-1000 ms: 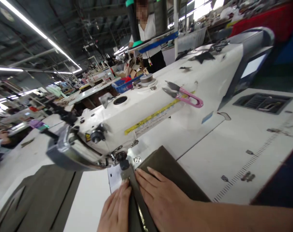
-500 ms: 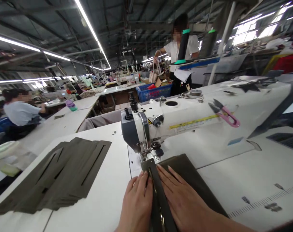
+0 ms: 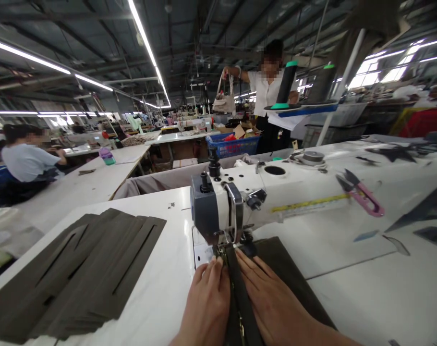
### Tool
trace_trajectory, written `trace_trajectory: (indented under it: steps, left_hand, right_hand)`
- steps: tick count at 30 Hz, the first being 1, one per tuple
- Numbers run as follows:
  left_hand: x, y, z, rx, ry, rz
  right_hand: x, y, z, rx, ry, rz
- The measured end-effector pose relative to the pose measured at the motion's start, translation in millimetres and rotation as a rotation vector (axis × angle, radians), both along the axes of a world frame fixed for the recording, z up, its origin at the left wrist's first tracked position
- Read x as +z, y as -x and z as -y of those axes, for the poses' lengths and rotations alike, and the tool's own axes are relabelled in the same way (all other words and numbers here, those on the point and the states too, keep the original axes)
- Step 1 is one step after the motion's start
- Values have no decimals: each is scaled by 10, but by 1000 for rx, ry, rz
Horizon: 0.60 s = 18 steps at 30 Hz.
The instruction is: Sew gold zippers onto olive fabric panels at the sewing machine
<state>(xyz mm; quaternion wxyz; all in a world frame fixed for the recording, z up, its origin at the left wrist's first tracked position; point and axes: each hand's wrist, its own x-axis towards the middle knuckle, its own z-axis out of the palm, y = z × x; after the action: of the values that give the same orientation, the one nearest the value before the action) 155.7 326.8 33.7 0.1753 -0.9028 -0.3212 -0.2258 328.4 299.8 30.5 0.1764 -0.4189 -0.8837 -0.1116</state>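
My left hand [image 3: 207, 307] and my right hand [image 3: 272, 302] lie flat on an olive fabric panel [image 3: 290, 274], on either side of a dark webbing strip [image 3: 242, 298]. The strip runs forward under the presser foot [image 3: 222, 247] of a white industrial sewing machine [image 3: 276, 192]. My fingertips rest just behind the foot, and the needle is hidden by the machine parts. To the left on the white table [image 3: 168, 230] lies a stack of slotted olive fabric pieces [image 3: 85, 269].
Pink-handled thread snips [image 3: 360, 199] lie on the machine arm. Thread cones [image 3: 286, 84] stand behind it. Further back, a standing co-worker [image 3: 269, 91] lifts a bag, a blue crate [image 3: 233, 146] sits by a table, and a seated person [image 3: 27, 161] works at the left.
The view has swung and risen, so the whole machine head and more of the table show. My hands stay on the fabric by the foot. The co-worker now holds a bag up.
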Motion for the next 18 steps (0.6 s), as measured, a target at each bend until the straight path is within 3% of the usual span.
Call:
trace_trajectory:
  steps: [10,18]
  left_hand:
    - [-101,67,-87,-33,-38,-6]
    - [-55,123,-157,-69,-78,-51]
  right_hand:
    - [-90,-90,-90,17,-11,16]
    - [109,4,-128,-95,250,-199]
